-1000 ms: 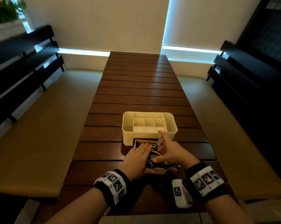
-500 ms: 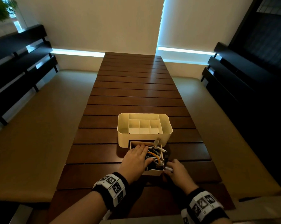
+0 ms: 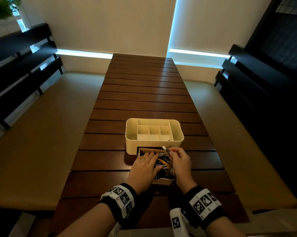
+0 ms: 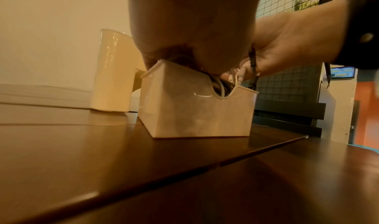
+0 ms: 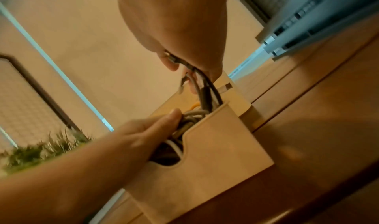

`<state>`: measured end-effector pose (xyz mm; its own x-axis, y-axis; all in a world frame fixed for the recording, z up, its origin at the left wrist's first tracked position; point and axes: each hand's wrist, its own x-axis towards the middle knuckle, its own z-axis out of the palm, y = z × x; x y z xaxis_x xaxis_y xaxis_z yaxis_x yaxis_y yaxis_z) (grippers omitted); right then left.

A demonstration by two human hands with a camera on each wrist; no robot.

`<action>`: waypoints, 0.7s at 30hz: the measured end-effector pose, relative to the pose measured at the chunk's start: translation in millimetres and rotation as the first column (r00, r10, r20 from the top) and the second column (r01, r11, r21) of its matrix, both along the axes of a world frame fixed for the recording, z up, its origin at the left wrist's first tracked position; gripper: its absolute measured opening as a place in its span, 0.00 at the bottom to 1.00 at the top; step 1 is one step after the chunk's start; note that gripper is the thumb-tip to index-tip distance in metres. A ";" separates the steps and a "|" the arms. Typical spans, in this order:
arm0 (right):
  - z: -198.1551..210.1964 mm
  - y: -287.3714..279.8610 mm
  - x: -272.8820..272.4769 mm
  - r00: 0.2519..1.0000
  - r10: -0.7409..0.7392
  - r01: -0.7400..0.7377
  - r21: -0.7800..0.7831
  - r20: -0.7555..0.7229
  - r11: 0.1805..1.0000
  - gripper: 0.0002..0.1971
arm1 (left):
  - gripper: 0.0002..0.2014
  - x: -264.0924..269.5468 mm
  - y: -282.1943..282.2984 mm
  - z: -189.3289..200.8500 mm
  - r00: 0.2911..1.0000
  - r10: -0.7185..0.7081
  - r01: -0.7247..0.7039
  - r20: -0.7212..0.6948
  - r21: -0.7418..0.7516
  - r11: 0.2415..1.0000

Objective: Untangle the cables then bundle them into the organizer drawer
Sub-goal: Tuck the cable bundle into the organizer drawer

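A cream organizer (image 3: pixel 154 141) stands mid-table with its drawer (image 3: pixel 163 181) pulled out toward me. White, orange and dark cables (image 3: pixel 162 162) fill the drawer (image 4: pixel 197 114). My left hand (image 3: pixel 144 165) lies flat with straight fingers on the cables, pressing them down. My right hand (image 3: pixel 178 159) pinches several cable ends (image 5: pixel 197 75) above the drawer's right side, a white plug (image 3: pixel 164 148) sticking up by the organizer front. In the right wrist view the left hand's fingers (image 5: pixel 164 122) reach into the drawer (image 5: pixel 215 162) on the cables (image 5: pixel 194 114).
The slatted dark wooden table (image 3: pixel 144 93) stretches far ahead. Beige benches (image 3: pixel 41 134) flank it on both sides, with dark slatted backrests (image 3: pixel 16 74). The organizer's top compartments hold nothing visible.
My right hand went from the drawer's near right corner up to its far right side and now holds cable ends there. The left hand stays pressed on the cables.
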<state>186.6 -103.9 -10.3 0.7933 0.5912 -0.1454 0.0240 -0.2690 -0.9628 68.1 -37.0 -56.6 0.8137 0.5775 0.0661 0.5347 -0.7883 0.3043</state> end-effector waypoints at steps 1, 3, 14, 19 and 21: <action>-1.0 2.1 -1.2 0.994 0.050 -0.048 -0.020 0.093 0.999 0.10 | 0.44 -0.2 -1.2 0.9 1.000 0.007 -0.007 0.019 -0.014 1.000; -3.4 7.8 -3.5 0.966 0.140 -0.131 -0.054 0.217 0.990 0.09 | 0.39 0.0 -4.0 0.0 0.994 0.050 -0.047 0.093 -0.034 0.998; -10.9 39.4 -18.6 0.865 0.343 -0.252 -0.274 0.366 0.928 0.11 | 0.30 -3.8 -4.2 -13.9 0.948 0.059 -0.032 0.312 -0.090 0.995; -9.3 24.9 -7.8 0.981 0.081 -0.095 0.075 0.176 0.993 0.18 | 0.24 0.1 -5.9 -13.5 0.929 0.077 -0.094 0.361 0.029 0.995; -4.9 14.0 3.0 0.989 -0.020 -0.001 0.142 0.150 0.990 0.16 | 0.24 0.7 -5.0 -13.3 0.931 0.089 -0.124 0.355 0.077 0.989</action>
<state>189.6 -89.9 -15.2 0.8053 0.5898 0.0601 0.1693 -0.1316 -0.9767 68.8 -42.1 -69.9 0.6628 0.6362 0.3948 0.4907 -0.7673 0.4128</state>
